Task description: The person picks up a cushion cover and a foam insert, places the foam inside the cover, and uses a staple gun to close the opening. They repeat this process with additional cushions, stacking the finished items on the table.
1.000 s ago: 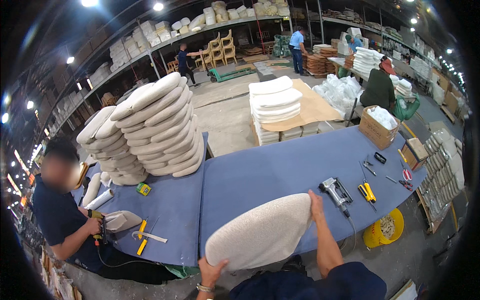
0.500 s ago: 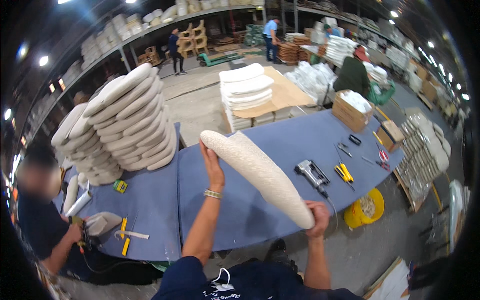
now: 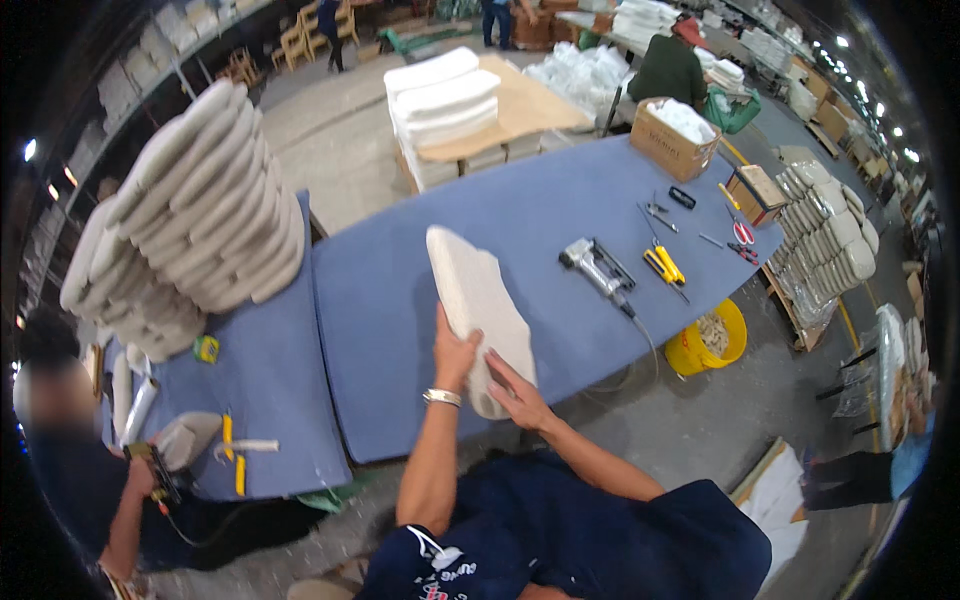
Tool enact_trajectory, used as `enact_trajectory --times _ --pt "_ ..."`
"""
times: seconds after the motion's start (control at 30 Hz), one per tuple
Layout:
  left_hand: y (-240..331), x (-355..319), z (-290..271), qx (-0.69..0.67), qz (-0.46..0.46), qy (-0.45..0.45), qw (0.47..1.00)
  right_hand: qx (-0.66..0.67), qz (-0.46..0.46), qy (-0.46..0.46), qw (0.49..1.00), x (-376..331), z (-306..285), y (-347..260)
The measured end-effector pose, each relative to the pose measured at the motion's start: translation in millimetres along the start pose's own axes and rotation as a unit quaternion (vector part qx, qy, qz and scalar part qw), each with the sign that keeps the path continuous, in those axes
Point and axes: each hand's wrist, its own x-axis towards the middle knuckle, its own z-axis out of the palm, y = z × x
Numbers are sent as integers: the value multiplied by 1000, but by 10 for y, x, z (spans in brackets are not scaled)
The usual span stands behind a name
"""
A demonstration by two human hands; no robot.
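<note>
A beige fabric-covered seat cushion [image 3: 482,290] is tilted up on edge above the near side of the blue table. My left hand [image 3: 456,350] grips its left edge, thumb on the face toward me and fingers partly hidden behind. Against the cushion's lower right part my right hand [image 3: 518,394] lies with fingers stretched out, touching the fabric. Right of the cushion, a pneumatic staple gun [image 3: 598,270] with a hose rests on the table.
Yellow-handled tools [image 3: 664,264], red-handled scissors [image 3: 742,233] and a cardboard box [image 3: 672,150] are on the blue table [image 3: 390,400]. Tall cushion stacks [image 3: 200,200] stand left, near a co-worker [image 3: 70,470] holding a tool. A yellow bucket [image 3: 735,345] stands beside the table's right edge.
The cushion has swung from a long slant across the view to a steeper, edge-up pose nearer me. My right hand has left its far end and now lies on its face. The view has shifted.
</note>
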Motion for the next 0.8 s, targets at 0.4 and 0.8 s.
enact_trajectory --times 0.4,0.8 --pt "303 -242 -51 288 -28 -40 956 -102 290 107 945 925 -659 1181" --pt "513 -571 -76 288 -106 52 950 60 297 31 952 1884 -514 1285"
